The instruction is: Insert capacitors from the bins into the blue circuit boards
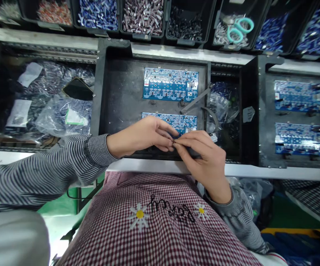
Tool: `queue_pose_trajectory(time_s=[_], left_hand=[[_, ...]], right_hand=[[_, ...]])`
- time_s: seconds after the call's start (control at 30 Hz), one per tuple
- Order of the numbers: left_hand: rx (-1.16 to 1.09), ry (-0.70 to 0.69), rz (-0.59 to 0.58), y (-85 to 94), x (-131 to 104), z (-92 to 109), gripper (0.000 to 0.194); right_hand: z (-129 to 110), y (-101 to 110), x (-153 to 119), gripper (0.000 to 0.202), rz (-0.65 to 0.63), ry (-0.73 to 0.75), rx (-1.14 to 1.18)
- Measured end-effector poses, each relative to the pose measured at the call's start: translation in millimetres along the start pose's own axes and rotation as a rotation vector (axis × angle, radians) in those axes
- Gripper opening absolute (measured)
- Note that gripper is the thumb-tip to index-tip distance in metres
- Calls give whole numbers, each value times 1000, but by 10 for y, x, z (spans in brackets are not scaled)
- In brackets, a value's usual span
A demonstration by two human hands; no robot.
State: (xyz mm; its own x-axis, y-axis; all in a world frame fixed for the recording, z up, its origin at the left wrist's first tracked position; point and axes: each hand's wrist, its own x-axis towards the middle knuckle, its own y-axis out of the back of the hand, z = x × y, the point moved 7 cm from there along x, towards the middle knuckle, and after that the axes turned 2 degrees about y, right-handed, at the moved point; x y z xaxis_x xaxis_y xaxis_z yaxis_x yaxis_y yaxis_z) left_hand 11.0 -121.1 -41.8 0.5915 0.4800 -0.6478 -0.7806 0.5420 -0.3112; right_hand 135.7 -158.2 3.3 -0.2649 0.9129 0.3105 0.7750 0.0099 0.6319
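My left hand (151, 136) and my right hand (201, 153) meet fingertip to fingertip above the near edge of a black tray (121, 92). Both are closed in a pinch around something small that the fingers hide. Just beyond them lies a blue circuit board (162, 118), its lower part covered by my hands. Farther back in the same tray sits a second blue circuit board (171, 84), fully in sight. A thin grey strip (195, 100) slants across the tray's right side.
Black bins hold blue components (98, 14), brown-grey ones (143, 16) and scissors with turquoise handles (236, 32). Bagged parts (57, 107) and a dark phone-like slab (78, 89) lie left. Another tray at right carries two blue boards (300, 138).
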Motion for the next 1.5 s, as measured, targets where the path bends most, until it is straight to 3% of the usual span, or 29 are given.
queue_pose_trajectory(time_s=[0.13,0.3,0.43,0.9,0.97,1.1,1.17,1.33,1.5], left_hand=[[34,15,43,32,64,-9,11],[195,-98,97,122,72,67,9],[269,-131,126,131,59,99,11],[286,-78,39,63,205,130,18],[227,-43,17,46,237,98,13],[36,34,-107,-40,300,50,8],[-67,68,-168,-79,321,70,9],[-159,135,-87,1,362,195,14],[-191,157,-72,118,371,233,19]], right_hand=[[104,48,-30,12,-109,2,-115],[219,-54,-53,15,-252,44,-190],[219,-79,-51,17,-253,41,-171],[211,-55,-43,23,-306,58,-155],[193,-6,-23,28,-285,35,-123],[114,180,95,38,-93,21,-107],[87,224,175,40,-62,50,-119],[310,295,402,25,-28,24,-302],[534,229,512,17,-86,55,-387]])
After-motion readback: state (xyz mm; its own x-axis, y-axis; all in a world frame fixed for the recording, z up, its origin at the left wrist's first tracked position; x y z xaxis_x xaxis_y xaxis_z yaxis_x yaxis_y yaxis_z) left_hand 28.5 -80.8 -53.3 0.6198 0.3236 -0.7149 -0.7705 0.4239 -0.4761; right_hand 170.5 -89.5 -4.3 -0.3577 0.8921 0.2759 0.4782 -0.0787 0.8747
